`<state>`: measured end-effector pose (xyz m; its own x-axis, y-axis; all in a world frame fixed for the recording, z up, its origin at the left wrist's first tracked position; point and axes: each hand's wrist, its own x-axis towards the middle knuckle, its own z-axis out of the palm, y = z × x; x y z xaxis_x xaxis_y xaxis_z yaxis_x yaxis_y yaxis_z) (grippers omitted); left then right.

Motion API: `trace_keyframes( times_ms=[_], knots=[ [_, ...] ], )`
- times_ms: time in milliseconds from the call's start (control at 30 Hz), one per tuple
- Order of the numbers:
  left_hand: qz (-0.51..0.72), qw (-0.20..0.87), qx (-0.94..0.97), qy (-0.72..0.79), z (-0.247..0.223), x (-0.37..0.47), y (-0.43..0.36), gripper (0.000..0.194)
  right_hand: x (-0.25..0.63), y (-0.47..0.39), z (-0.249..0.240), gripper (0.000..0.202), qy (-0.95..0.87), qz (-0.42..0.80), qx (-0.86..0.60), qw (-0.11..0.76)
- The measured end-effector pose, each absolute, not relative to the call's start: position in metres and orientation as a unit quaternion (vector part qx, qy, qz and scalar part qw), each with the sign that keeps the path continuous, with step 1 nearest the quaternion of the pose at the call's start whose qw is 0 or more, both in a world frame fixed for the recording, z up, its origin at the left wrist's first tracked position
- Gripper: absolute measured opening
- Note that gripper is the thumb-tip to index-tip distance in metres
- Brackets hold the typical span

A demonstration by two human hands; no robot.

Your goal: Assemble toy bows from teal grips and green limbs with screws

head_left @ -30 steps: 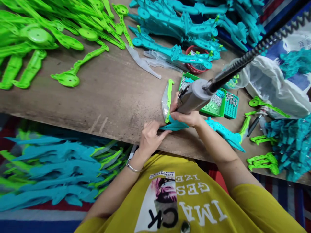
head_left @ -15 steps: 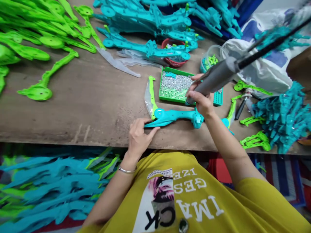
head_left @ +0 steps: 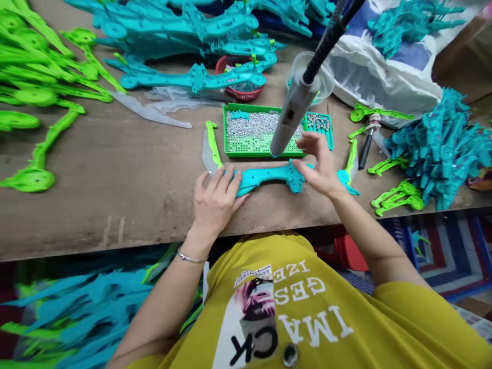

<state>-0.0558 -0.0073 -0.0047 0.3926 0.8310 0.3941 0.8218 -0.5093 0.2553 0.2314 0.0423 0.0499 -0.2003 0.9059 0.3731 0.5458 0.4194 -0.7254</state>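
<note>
A long teal plastic part point(head_left: 265, 176) lies along the table's front edge, with a lime green arm point(head_left: 213, 144) and a clear blade standing out from its left end. My left hand point(head_left: 216, 197) is laid over that left end, its fingers wrapped on the part. Just past the part's right end is my right hand point(head_left: 321, 166), fingers apart and holding nothing. A grey electric screwdriver point(head_left: 294, 110) hangs on its black cord over the green tray point(head_left: 246, 154), which holds many small screws.
Teal parts point(head_left: 165, 77) are stacked at the back and lime green parts point(head_left: 34, 95) at the left. A red basket point(head_left: 246, 95), a clear tub point(head_left: 326, 77), a black-handled tool point(head_left: 366, 149) and a teal pile point(head_left: 446, 148) stand behind and to the right.
My right hand has let go of the screwdriver, which now hangs more upright. My left hand has moved further over the teal part's left end. The view has shifted to the right.
</note>
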Motion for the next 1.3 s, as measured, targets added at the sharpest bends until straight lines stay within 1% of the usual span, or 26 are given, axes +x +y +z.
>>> trace_keyframes(
  times_ms=[133,233,333,400,533,667,733,800,900,1033,1133,1233,1300],
  knots=[
    [0.273,-0.053,0.850,0.447,0.011,-0.065,-0.006,0.046,0.216,0.000,0.053,0.040,-0.814,0.113,-0.475,0.315],
    [0.276,-0.103,0.854,0.429,0.031,-0.072,-0.004,0.046,0.190,-0.008,0.055,0.031,-0.834,0.016,-0.490,0.253],
    [0.259,-0.130,0.859,0.421,0.049,-0.079,0.000,0.046,0.174,-0.001,0.059,0.018,-0.816,-0.082,-0.522,0.233],
    [0.253,-0.143,0.863,0.413,0.057,-0.082,0.004,0.047,0.172,0.006,0.061,0.018,-0.813,-0.117,-0.521,0.232],
    [0.251,-0.131,0.870,0.405,0.065,-0.085,0.014,0.050,0.173,0.015,0.064,0.021,-0.817,-0.141,-0.507,0.234],
    [0.237,-0.131,0.879,0.392,0.074,-0.083,0.024,0.047,0.170,0.018,0.066,0.022,-0.814,-0.133,-0.515,0.232],
    [0.226,-0.162,0.883,0.378,0.082,-0.083,0.027,0.043,0.173,0.015,0.071,0.022,-0.822,-0.121,-0.505,0.233],
    [0.222,-0.214,0.882,0.355,0.090,-0.084,0.029,0.037,0.186,0.008,0.080,0.024,-0.828,-0.114,-0.495,0.239],
    [0.241,-0.282,0.873,0.315,0.099,-0.090,0.032,0.035,0.225,-0.007,0.097,0.029,-0.807,-0.129,-0.523,0.243],
    [0.254,-0.305,0.869,0.297,0.102,-0.099,0.035,0.034,0.288,-0.027,0.112,0.035,-0.772,-0.163,-0.577,0.212],
    [0.256,-0.305,0.870,0.290,0.103,-0.100,0.037,0.033,0.322,-0.030,0.108,0.026,-0.772,-0.162,-0.578,0.210],
    [0.247,-0.298,0.873,0.298,0.102,-0.101,0.037,0.035,0.338,-0.025,0.099,0.016,-0.779,-0.159,-0.548,0.261],
    [0.243,-0.290,0.875,0.303,0.099,-0.105,0.036,0.040,0.343,-0.022,0.093,0.015,-0.788,-0.171,-0.521,0.280]
  ],
)
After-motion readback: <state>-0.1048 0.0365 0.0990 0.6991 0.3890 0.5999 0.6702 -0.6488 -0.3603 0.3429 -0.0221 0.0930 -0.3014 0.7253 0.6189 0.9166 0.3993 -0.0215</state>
